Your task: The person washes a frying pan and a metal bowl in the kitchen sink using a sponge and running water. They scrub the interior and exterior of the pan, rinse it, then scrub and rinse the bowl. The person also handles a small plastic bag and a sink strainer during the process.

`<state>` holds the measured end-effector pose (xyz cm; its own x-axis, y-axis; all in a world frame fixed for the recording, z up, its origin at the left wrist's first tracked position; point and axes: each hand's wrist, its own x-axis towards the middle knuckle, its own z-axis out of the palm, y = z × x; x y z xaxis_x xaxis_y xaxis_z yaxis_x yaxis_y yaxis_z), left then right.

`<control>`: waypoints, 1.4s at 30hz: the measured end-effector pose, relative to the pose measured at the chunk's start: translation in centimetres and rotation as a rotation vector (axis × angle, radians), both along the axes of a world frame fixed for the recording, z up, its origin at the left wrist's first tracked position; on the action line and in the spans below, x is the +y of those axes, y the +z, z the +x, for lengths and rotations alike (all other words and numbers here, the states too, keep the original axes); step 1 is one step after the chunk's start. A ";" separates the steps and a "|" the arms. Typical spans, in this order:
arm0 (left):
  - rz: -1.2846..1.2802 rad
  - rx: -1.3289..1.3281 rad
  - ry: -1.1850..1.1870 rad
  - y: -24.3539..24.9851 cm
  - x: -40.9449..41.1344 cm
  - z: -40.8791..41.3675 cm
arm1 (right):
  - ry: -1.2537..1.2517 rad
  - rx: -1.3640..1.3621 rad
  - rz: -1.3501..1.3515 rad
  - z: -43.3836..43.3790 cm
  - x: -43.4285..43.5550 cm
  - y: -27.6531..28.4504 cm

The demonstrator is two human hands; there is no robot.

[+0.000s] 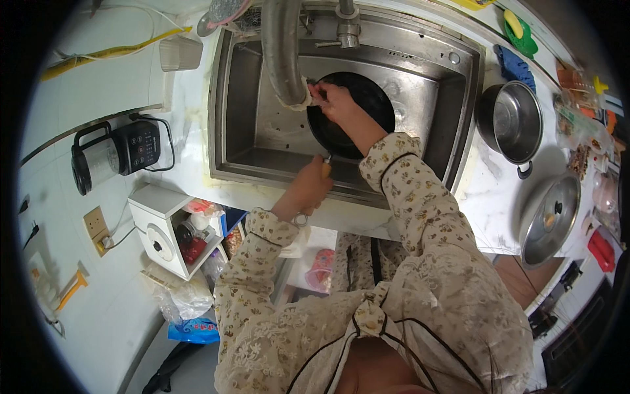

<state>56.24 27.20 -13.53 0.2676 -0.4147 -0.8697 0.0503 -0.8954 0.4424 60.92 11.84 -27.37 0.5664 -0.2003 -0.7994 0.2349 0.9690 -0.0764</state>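
A black frying pan lies tilted in the stainless-steel sink. My left hand grips its handle over the sink's front edge. A yellowish part of the handle shows above the fist, and a metal ring shows below it. Over the pan's far left side is my right hand, its fingers bent and blurred. Those fingertips are beside the mouth of a thick curved metal spout, which has ragged pale material around its end. Whether the right hand holds anything is unclear.
Right of the sink stand a steel pot and a domed pot lid, with a blue cloth behind. A faucet base rises at the back. On the left are a black-handled glass appliance and a white cabinet.
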 end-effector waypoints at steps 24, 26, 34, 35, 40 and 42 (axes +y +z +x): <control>-0.107 0.118 0.243 -2.3 0.1 1.2 | 0.958 -0.254 -0.449 -9.1 -0.6 1.1; -0.081 0.143 0.303 -1.9 0.3 2.1 | 0.976 -0.211 -0.455 -9.1 -1.5 4.4; -0.129 -0.113 -0.064 0.4 0.8 3.9 | 1.288 -0.056 -1.469 -13.4 -7.4 -3.7; -0.184 -0.273 -0.209 0.9 0.2 4.2 | 1.151 0.037 -1.471 -13.9 -7.3 -4.7; -0.110 -0.694 -0.554 1.6 -1.1 5.4 | 0.047 -0.297 -0.194 -11.6 -2.9 1.7; -0.178 -0.798 -0.665 1.5 -1.4 5.7 | -0.076 -0.417 0.017 -10.6 -1.9 4.0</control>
<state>61.95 25.81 -11.99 0.4077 -0.7925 -0.4536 -0.7910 -0.5547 0.2582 50.37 9.93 -23.42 0.8264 -0.2425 -0.5082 0.3130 0.9481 0.0566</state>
